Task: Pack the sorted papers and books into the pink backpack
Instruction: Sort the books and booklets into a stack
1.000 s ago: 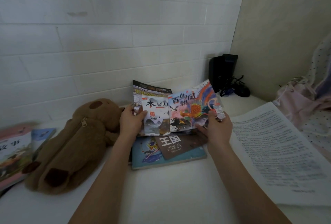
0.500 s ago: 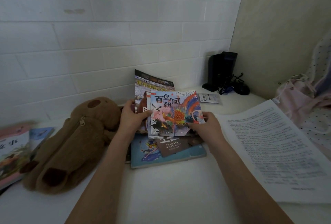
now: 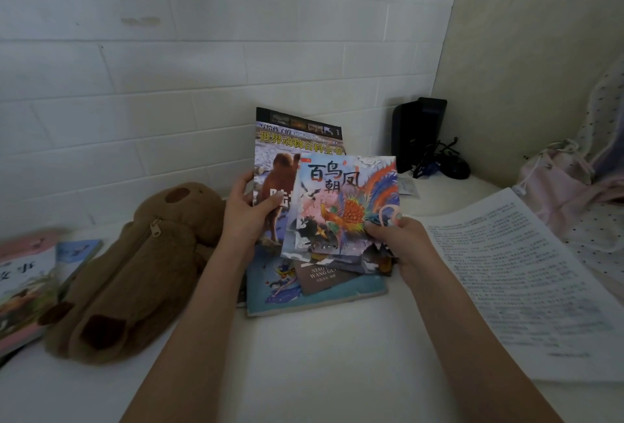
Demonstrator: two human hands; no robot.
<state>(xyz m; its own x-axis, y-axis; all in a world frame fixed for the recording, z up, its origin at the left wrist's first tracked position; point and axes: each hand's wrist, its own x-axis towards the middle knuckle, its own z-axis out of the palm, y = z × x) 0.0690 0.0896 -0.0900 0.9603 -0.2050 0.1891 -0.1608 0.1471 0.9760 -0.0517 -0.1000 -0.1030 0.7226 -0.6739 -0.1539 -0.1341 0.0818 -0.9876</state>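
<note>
Glossy flat picture books (image 3: 347, 206) now higher, both hands around them.

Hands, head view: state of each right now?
Left hand: closed on the left edge of the animal encyclopedia, held upright.
Right hand: closed on the lower right of the phoenix picture book and the thin books fanned behind it.

The left hand (image 3: 248, 216) and the right hand (image 3: 401, 240) hold a bundle of books upright above the white desk (image 3: 320, 355): a phoenix picture book (image 3: 347, 199) in front, an animal encyclopedia (image 3: 290, 152) behind. Under them lies a blue book (image 3: 314, 297). A brown plush toy (image 3: 135, 264) lies at the left, printed papers (image 3: 526, 280) at the right, the pink backpack (image 3: 557, 182) beyond them.
</note>
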